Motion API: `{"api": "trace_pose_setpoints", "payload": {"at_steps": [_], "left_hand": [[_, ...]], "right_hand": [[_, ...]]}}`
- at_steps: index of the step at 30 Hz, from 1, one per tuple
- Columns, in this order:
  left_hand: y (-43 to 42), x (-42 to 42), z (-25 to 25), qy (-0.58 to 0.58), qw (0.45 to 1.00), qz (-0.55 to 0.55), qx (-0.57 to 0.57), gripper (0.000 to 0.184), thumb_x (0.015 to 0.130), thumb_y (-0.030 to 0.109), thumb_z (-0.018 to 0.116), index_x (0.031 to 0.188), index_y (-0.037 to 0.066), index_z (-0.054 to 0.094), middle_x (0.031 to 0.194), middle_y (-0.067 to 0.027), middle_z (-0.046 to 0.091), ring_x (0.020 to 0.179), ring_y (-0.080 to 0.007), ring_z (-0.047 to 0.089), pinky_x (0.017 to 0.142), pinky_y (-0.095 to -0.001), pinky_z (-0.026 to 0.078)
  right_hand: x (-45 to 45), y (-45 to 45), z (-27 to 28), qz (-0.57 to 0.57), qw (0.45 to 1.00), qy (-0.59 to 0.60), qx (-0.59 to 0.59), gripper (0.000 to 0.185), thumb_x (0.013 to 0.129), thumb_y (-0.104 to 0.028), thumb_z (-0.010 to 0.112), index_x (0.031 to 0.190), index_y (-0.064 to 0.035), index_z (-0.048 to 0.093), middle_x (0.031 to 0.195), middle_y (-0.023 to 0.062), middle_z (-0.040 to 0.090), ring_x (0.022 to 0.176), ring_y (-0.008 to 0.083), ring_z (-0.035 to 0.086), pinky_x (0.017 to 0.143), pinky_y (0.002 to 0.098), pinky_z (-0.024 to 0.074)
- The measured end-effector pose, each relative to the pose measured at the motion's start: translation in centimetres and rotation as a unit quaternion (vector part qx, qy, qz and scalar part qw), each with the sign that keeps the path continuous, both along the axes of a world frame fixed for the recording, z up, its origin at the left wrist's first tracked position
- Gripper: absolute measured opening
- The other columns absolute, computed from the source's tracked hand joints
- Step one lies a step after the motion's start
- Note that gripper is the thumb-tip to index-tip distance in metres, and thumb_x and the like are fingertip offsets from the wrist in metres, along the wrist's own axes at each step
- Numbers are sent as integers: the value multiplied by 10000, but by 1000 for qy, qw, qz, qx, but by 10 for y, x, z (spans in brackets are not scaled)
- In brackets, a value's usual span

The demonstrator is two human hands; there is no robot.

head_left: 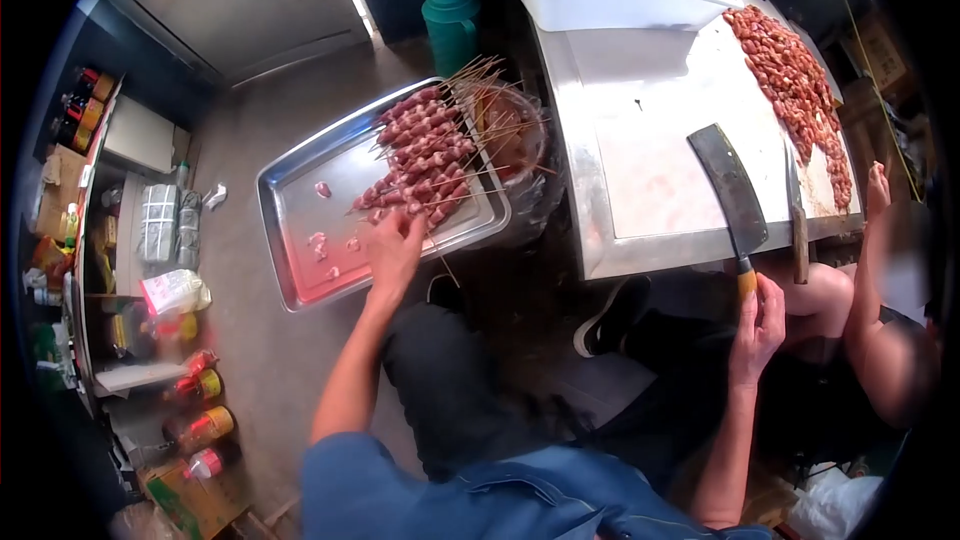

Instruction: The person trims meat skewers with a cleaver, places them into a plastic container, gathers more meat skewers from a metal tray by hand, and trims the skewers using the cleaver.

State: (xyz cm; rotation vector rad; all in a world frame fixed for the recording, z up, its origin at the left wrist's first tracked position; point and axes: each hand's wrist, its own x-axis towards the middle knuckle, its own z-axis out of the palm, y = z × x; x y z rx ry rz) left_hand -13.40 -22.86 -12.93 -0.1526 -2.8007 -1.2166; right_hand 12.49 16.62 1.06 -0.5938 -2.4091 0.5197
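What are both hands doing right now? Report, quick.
Left hand: at the meat skewers; whether it grips one cannot be told.
Right hand: closed, holding the cleaver by its handle.

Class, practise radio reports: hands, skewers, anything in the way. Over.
Right hand gripping cleaver. Left hand at nearest skewers, grip unclear. Skewers on metal tray, loose meat scraps beside them. Nothing visibly blocking left hand.

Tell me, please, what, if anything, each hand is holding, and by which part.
The right hand holds the cleaver by its handle. The left hand is at the skewered meat; whether it grips any cannot be told.
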Motion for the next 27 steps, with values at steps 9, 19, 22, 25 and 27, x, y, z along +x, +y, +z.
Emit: {"api": "trace_pose_setpoints", "payload": {"at_steps": [9, 19, 22, 25, 27], "left_hand": [[14, -2, -18, -369, 893, 32, 254, 234, 851, 202, 671, 768, -10, 615, 580, -98, 600, 370, -158, 519, 317, -292, 342], [32, -7, -39, -510, 636, 91, 572, 101, 919, 140, 605, 904, 40, 605, 695, -39, 548, 643, -158, 589, 484, -241, 399], [47, -12, -41, -491, 602, 120, 618, 109, 933, 126, 569, 930, 18, 583, 784, -89, 581, 719, -216, 607, 567, -286, 473], [60, -23, -42, -491, 611, 147, 603, 128, 943, 87, 517, 1023, -12, 530, 866, -161, 595, 810, -284, 614, 707, -369, 537], [68, -27, -39, -497, 614, 151, 594, 192, 969, 95, 456, 1108, -27, 506, 994, -233, 602, 949, -354, 613, 873, -443, 535]], "right_hand": [[-3, -7, 7, -9, 992, 65, 105, 345, 910, -26, 565, 1250, 31, 558, 1304, 165, 524, 1211, 303, 518, 1051, 395, 397], [-110, -95, 86, 286, 950, 98, 81, 232, 837, 102, 593, 1059, 52, 641, 977, 167, 663, 778, 234, 645, 699, 299, 530], [-162, -138, 91, 434, 887, 56, 147, 247, 727, 53, 663, 972, 21, 662, 909, 147, 669, 688, 275, 640, 628, 357, 518], [-213, -175, 83, 500, 853, -14, 151, 76, 768, -33, 636, 842, -17, 628, 826, 124, 618, 702, 302, 632, 618, 390, 504], [-249, -189, 67, 512, 843, -90, 139, 80, 793, -88, 606, 821, -13, 607, 831, 150, 602, 744, 340, 635, 645, 423, 510]]}}
